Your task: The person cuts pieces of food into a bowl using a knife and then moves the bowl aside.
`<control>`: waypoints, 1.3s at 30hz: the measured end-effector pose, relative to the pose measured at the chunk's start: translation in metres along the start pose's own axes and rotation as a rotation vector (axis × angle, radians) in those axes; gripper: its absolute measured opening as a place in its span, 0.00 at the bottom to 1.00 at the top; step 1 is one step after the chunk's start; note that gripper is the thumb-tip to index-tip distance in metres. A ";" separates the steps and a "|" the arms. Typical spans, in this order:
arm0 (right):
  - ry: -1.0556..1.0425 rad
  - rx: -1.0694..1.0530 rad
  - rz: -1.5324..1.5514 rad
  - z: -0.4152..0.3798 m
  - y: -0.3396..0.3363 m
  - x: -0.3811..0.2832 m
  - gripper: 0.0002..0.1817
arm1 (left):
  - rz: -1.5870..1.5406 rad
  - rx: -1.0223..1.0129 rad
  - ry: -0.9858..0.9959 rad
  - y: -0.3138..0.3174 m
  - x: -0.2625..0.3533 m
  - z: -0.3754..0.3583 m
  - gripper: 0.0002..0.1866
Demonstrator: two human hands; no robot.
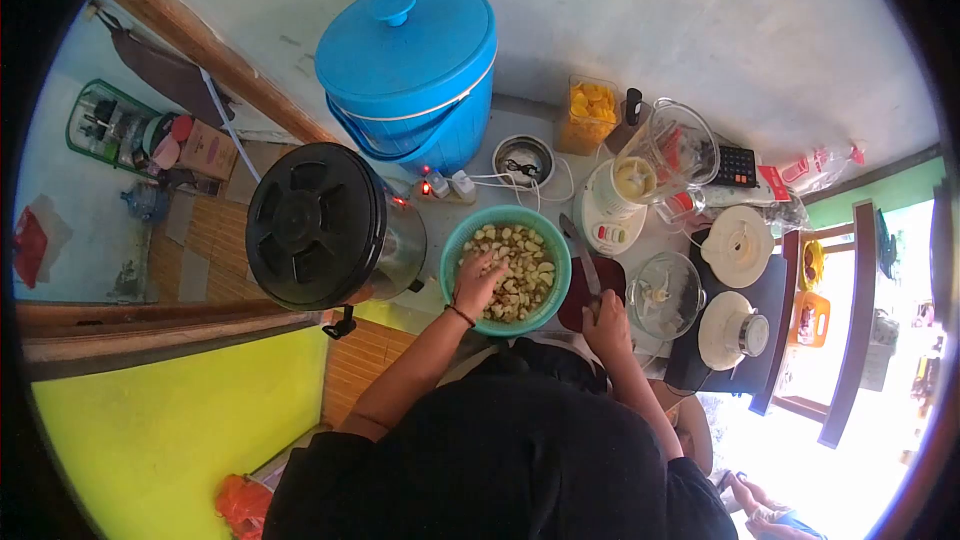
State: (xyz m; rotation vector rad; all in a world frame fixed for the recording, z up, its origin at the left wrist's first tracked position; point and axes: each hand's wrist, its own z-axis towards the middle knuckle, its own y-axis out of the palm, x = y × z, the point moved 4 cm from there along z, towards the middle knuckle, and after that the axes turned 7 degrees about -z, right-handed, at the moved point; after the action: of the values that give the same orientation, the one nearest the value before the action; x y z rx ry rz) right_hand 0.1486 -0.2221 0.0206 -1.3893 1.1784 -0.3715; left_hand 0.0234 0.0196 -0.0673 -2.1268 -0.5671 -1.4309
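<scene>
My left hand [478,282] reaches into a green basin [449,280] filled with pale cut pieces [523,275], its fingers spread on top of them. In my right hand [606,325] is the handle of a knife [586,258], its blade pointing away from me. Beneath the knife lies a dark red board [573,305], just right of the basin. Fingers of my right hand are wrapped round the handle.
Left of the basin stands a dispenser with a black lid [318,225], behind it a blue lidded bucket [405,60]. Blender base [612,215], glass bowl [665,295] and white lids [738,245] are at right. A person's legs [755,500] show at lower right.
</scene>
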 end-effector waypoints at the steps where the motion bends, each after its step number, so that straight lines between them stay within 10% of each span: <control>1: 0.016 -0.013 -0.021 0.000 0.006 0.006 0.19 | 0.152 0.019 0.087 -0.001 0.019 -0.006 0.34; 2: 0.033 -0.027 -0.041 0.000 0.014 0.011 0.20 | 0.076 -0.099 -0.099 -0.002 0.028 -0.012 0.28; 11: -0.036 0.028 -0.230 0.007 -0.003 -0.013 0.16 | 0.459 -0.007 0.222 -0.017 0.054 -0.021 0.20; 14: -0.270 0.221 0.002 0.018 -0.018 -0.038 0.13 | 0.135 0.100 0.109 -0.020 0.025 -0.013 0.23; 17: -0.266 0.079 0.453 0.027 -0.013 -0.066 0.14 | -0.838 -0.064 -0.439 -0.007 0.021 -0.020 0.29; 29: -0.424 -0.134 -0.591 0.061 0.063 -0.092 0.09 | 0.096 0.238 0.199 0.000 0.021 -0.039 0.27; 39: -0.384 -0.178 0.351 0.055 0.005 -0.090 0.11 | -0.229 -0.065 0.028 0.004 0.022 -0.037 0.16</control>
State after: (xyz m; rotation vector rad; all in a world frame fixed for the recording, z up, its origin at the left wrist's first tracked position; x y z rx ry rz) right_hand 0.1515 -0.1187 0.0404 -1.2993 1.1220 0.2442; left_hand 0.0073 -0.0051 -0.0355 -2.1433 -0.7847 -1.6197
